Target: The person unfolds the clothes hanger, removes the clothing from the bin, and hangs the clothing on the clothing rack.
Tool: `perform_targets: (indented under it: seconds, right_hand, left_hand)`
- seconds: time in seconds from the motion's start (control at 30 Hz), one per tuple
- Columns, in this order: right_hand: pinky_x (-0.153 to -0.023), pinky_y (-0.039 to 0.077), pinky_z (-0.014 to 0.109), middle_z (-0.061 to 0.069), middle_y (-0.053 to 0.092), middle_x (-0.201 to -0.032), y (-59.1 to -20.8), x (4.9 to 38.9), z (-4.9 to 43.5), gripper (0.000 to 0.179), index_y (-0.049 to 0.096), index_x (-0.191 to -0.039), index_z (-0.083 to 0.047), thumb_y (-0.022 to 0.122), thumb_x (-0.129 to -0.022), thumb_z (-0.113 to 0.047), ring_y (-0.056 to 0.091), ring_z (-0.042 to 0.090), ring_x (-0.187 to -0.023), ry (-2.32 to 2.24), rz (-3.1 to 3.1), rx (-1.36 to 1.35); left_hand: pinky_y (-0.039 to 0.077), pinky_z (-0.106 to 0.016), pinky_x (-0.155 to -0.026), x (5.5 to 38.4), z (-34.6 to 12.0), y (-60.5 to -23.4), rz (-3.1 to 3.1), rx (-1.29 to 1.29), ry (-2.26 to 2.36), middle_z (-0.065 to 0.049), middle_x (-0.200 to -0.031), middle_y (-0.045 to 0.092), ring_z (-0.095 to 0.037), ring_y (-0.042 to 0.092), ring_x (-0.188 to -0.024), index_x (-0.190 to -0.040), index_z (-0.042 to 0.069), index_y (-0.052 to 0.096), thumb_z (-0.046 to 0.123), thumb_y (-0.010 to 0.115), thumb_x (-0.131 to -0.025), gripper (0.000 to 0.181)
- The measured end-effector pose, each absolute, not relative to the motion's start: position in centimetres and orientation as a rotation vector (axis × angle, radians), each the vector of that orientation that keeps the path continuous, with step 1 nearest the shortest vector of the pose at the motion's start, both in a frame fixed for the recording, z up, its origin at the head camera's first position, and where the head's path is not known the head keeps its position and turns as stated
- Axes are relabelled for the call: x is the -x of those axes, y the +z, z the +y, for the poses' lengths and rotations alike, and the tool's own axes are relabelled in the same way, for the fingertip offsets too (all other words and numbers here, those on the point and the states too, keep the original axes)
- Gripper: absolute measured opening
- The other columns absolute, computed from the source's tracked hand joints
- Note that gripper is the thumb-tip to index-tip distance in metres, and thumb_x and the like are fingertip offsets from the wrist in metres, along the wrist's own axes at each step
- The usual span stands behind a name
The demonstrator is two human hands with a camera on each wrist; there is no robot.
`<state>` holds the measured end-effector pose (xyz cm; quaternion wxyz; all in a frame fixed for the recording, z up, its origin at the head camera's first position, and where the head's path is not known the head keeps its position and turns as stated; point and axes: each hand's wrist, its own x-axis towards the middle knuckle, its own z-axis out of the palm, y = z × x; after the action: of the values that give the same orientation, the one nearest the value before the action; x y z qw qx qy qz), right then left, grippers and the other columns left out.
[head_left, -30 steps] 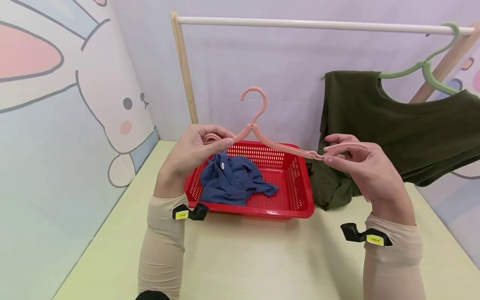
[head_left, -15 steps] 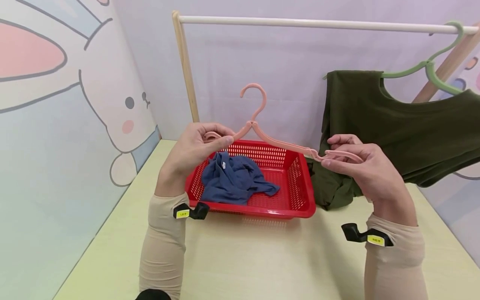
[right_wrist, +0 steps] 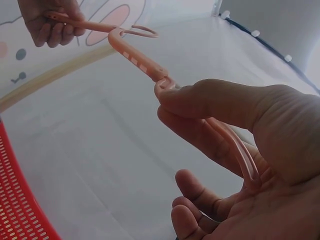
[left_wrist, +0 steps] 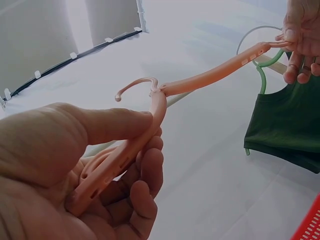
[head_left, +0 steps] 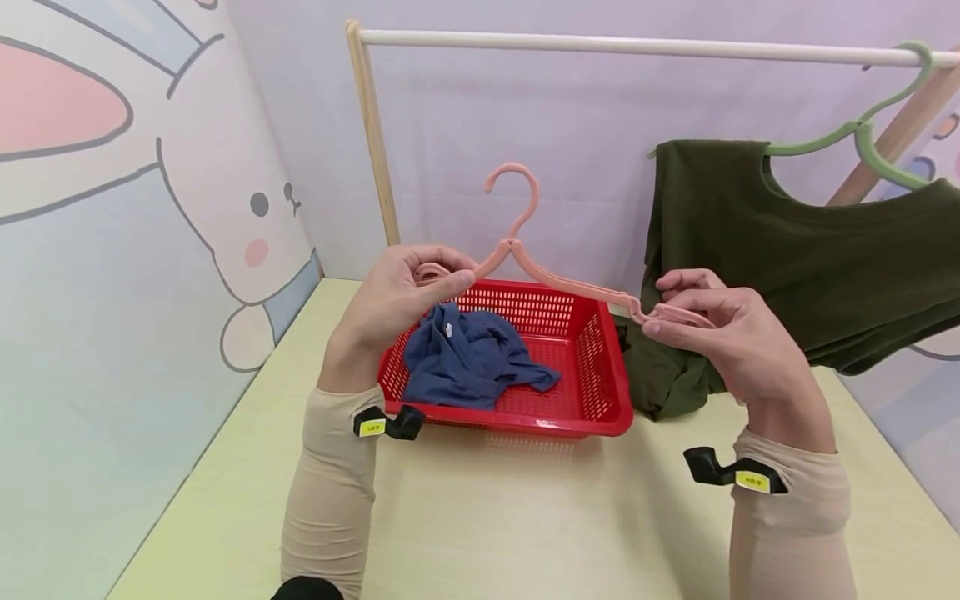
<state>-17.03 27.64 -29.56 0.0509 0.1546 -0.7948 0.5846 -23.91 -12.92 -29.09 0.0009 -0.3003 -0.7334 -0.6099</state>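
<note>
While both hands are gripping its ends, the pink hanger (head_left: 558,279) is hovering level above the red basket (head_left: 592,398), hook up. Left hand (left_wrist: 95,165) is clamping one arm for control. Right hand (right_wrist: 240,145) is pinching the other arm between thumb and fingers.

A pale yellow-green bench (head_left: 487,517) is carrying a red perforated basket (head_left: 592,408), which is sitting toward the bench's far edge. A crumpled blue garment (head_left: 468,362) is lying inside the basket, bunched toward its left wall. Just to the right of the basket, the lower folds of a dark green garment (head_left: 663,379) are resting on the bench, close against the basket's right wall.
</note>
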Motion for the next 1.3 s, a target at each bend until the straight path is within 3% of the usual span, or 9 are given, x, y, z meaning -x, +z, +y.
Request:
perform_targets:
  seconds: [0.07,0.27,0.47,0.63,0.83,1.0,1.13,1.3]
  right_hand:
    - [-0.086,0.061,0.021,0.004,0.057,-0.137,-29.6,17.0,27.6,0.008,0.083,-0.106,0.004,0.078,-0.101,0.001,0.045,0.018,-0.137,1.767,-2.43,-0.471]
    - [-0.085,0.062,0.022,0.003,0.06,-0.137,-29.5,16.9,27.7,0.012,0.084,-0.111,-0.001,0.081,-0.102,-0.009,0.049,0.017,-0.134,1.578,-2.578,-0.422]
    - [-0.083,0.063,0.021,0.001,0.073,-0.13,-29.3,16.8,28.1,0.026,0.083,-0.125,-0.013,0.087,-0.1,-0.021,0.073,0.013,-0.11,1.327,-2.72,-0.351]
    - [-0.083,0.062,0.021,-0.006,0.08,-0.121,-28.9,16.6,27.8,0.042,0.077,-0.138,-0.028,0.088,-0.098,-0.036,0.077,0.015,-0.102,1.268,-2.717,-0.232]
    - [-0.083,0.066,0.028,0.001,0.079,-0.123,-28.9,16.6,26.3,0.041,0.073,-0.142,-0.019,0.083,-0.103,-0.025,0.081,0.025,-0.093,1.494,-2.568,-0.293]
    - [-0.078,0.066,0.033,-0.002,0.079,-0.125,-28.8,16.5,25.2,0.038,0.076,-0.139,-0.023,0.084,-0.103,-0.032,0.077,0.025,-0.097,1.459,-2.613,-0.291]
    - [-0.08,0.065,0.031,-0.004,0.08,-0.123,-28.8,16.5,24.9,0.037,0.079,-0.135,-0.026,0.085,-0.101,-0.039,0.076,0.024,-0.103,1.367,-2.683,-0.276]
    - [-0.079,0.063,0.026,0.002,0.081,-0.113,-29.1,16.9,25.2,0.03,0.083,-0.13,-0.021,0.086,-0.102,-0.031,0.076,0.022,-0.097,1.242,-2.752,-0.385]
  left_hand:
    - [0.048,-0.038,-0.079,23.9,-12.8,-29.1,-2.297,0.951,-1.921,-0.012,-0.098,0.072,-0.045,0.057,-0.096,-0.122,0.004,0.081,0.015,0.075,-0.107,0.019]
    - [0.049,-0.039,-0.081,24.0,-12.8,-29.1,-2.32,0.938,-1.925,-0.011,-0.097,0.075,-0.033,0.062,-0.092,-0.12,0.004,0.081,0.014,0.077,-0.105,0.018]
    - [0.059,-0.044,-0.088,24.1,-12.2,-29.3,-2.392,0.968,-1.847,-0.014,-0.111,0.078,-0.031,0.071,-0.1,-0.119,0.006,0.083,0.015,0.079,-0.105,0.017]
    - [0.06,-0.045,-0.092,24.2,-11.1,-29.5,-2.425,1.014,-1.831,-0.013,-0.116,0.078,-0.03,0.073,-0.104,-0.119,0.006,0.084,0.015,0.079,-0.105,0.017]
    - [0.062,-0.047,-0.094,24.2,-9.6,-29.9,-2.434,1.063,-1.856,-0.009,-0.114,0.078,-0.034,0.074,-0.106,-0.115,0.007,0.084,0.015,0.079,-0.105,0.014]
    - [0.064,-0.048,-0.094,24.1,-8.9,-30.1,-2.438,1.086,-1.856,-0.008,-0.112,0.078,-0.035,0.074,-0.105,-0.115,0.009,0.084,0.015,0.078,-0.104,0.014]
    - [0.064,-0.045,-0.092,24.0,-8.5,-30.2,-2.454,1.093,-1.832,-0.007,-0.112,0.078,-0.03,0.073,-0.105,-0.115,0.011,0.085,0.017,0.079,-0.104,0.013]
    - [0.064,-0.048,-0.093,23.9,-8.3,-30.1,-2.469,1.087,-1.832,-0.006,-0.112,0.078,-0.029,0.073,-0.105,-0.113,0.013,0.085,0.019,0.079,-0.104,0.012]
